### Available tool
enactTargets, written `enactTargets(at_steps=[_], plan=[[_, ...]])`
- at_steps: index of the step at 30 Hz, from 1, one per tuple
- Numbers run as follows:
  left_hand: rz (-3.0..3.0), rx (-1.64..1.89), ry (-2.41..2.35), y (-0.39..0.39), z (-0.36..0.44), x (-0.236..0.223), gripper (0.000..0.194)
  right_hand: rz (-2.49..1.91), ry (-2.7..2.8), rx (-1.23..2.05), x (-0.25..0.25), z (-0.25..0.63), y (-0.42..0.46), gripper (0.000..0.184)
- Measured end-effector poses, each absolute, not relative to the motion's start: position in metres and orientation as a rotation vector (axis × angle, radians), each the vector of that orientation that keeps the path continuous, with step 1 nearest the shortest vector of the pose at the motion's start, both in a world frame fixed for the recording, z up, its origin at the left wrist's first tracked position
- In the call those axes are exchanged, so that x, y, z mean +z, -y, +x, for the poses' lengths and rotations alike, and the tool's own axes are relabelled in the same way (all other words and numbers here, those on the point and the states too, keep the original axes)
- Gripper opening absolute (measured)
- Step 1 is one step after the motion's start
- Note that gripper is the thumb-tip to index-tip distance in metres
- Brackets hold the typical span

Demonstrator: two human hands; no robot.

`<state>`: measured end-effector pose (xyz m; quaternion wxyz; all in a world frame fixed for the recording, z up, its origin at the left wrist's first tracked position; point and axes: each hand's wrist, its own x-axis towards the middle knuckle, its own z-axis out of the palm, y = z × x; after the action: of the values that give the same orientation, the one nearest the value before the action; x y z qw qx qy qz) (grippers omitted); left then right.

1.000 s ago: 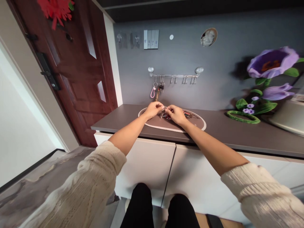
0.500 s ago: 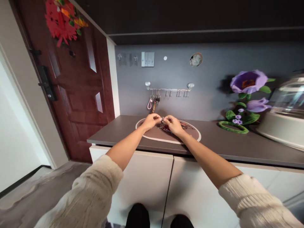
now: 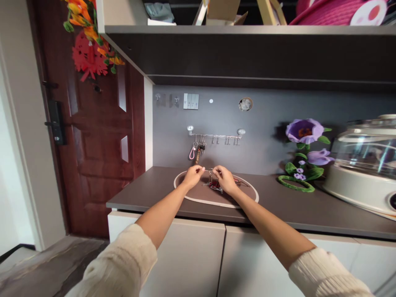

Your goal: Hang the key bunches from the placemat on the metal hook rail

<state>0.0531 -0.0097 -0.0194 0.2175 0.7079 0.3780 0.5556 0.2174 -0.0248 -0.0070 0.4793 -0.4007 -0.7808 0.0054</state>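
Both my hands are raised a little above an oval brown mat (image 3: pixel 204 199) with a pale rim on the counter. My right hand (image 3: pixel 225 179) pinches a metal key ring (image 3: pixel 210 169), from which metal keys (image 3: pixel 210 177) hang. A thin line reaches from there toward my left hand (image 3: pixel 193 176). That hand's thumb and fingers are pressed together; what lies in them is too small to make out. Beneath my right hand, a red and white cord-like item (image 3: pixel 215 185) rests on the mat, partly covered.
On the wall a hook rail (image 3: pixel 216 135) carries several keys (image 3: pixel 202 147) and a pink carabiner (image 3: pixel 192 153). Purple felt flowers (image 3: pixel 305 131) and a glass-topped appliance (image 3: pixel 355 173) stand to the right. A shelf (image 3: pixel 247 53) overhangs the counter (image 3: pixel 136 189); a red door (image 3: pixel 102 177) is left.
My hands have moved apart slightly, widening the gap between their fingertips. The view has tilted up, bringing the upper shelf's contents into sight.
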Motion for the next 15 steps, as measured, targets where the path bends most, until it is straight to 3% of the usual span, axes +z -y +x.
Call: enactTargets(at_steps=[15], plan=[[2.232, 1.577, -1.356, 0.002, 0.056, -0.027, 0.025, -1.052, 1.674, 0.123, 0.047, 0.214, -0.011, 0.014]])
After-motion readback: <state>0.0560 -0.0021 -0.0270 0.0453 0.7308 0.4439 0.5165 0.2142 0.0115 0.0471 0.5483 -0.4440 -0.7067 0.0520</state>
